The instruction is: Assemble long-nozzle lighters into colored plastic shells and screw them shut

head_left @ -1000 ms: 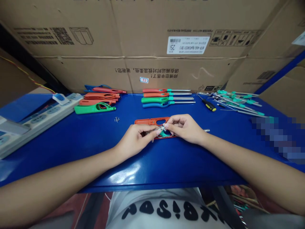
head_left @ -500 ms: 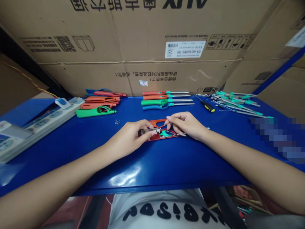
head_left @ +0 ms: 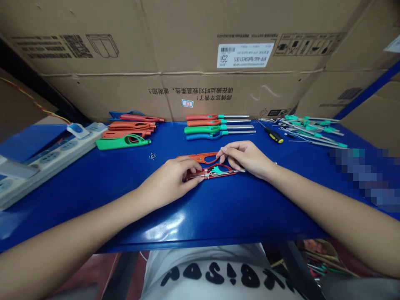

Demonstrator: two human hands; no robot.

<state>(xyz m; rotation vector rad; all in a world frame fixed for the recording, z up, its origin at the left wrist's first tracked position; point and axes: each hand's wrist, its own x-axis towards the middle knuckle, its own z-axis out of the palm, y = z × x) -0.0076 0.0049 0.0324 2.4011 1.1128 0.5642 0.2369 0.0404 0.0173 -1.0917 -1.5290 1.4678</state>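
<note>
An opened red lighter half-shell (head_left: 215, 176) lies in front of me, holding a turquoise part (head_left: 217, 170), thin wires and a metal tube. My left hand (head_left: 173, 179) is closed around its handle end, thumb and fingers on a translucent fuel tank (head_left: 195, 175) in the shell. My right hand (head_left: 248, 159) has its thumb and index finger pinched beside the other shell half (head_left: 198, 158), which is orange-red. Whatever that pinch holds is too small to see. The lower right fingers touch the tube end of the near shell.
Lighter shells (head_left: 125, 143) lie at the left and assembled lighters (head_left: 204, 130) at the back. Small screws (head_left: 152, 156) are near my left hand. A screwdriver (head_left: 274, 135) and wired tube parts (head_left: 315, 129) lie at right. A power strip (head_left: 51, 160) borders the left; cardboard (head_left: 118, 96) stands behind.
My left hand has lowered the fuel tank into the near shell, where it now lies flatter. More of the far shell half shows. My right hand has stayed nearly in place.
</note>
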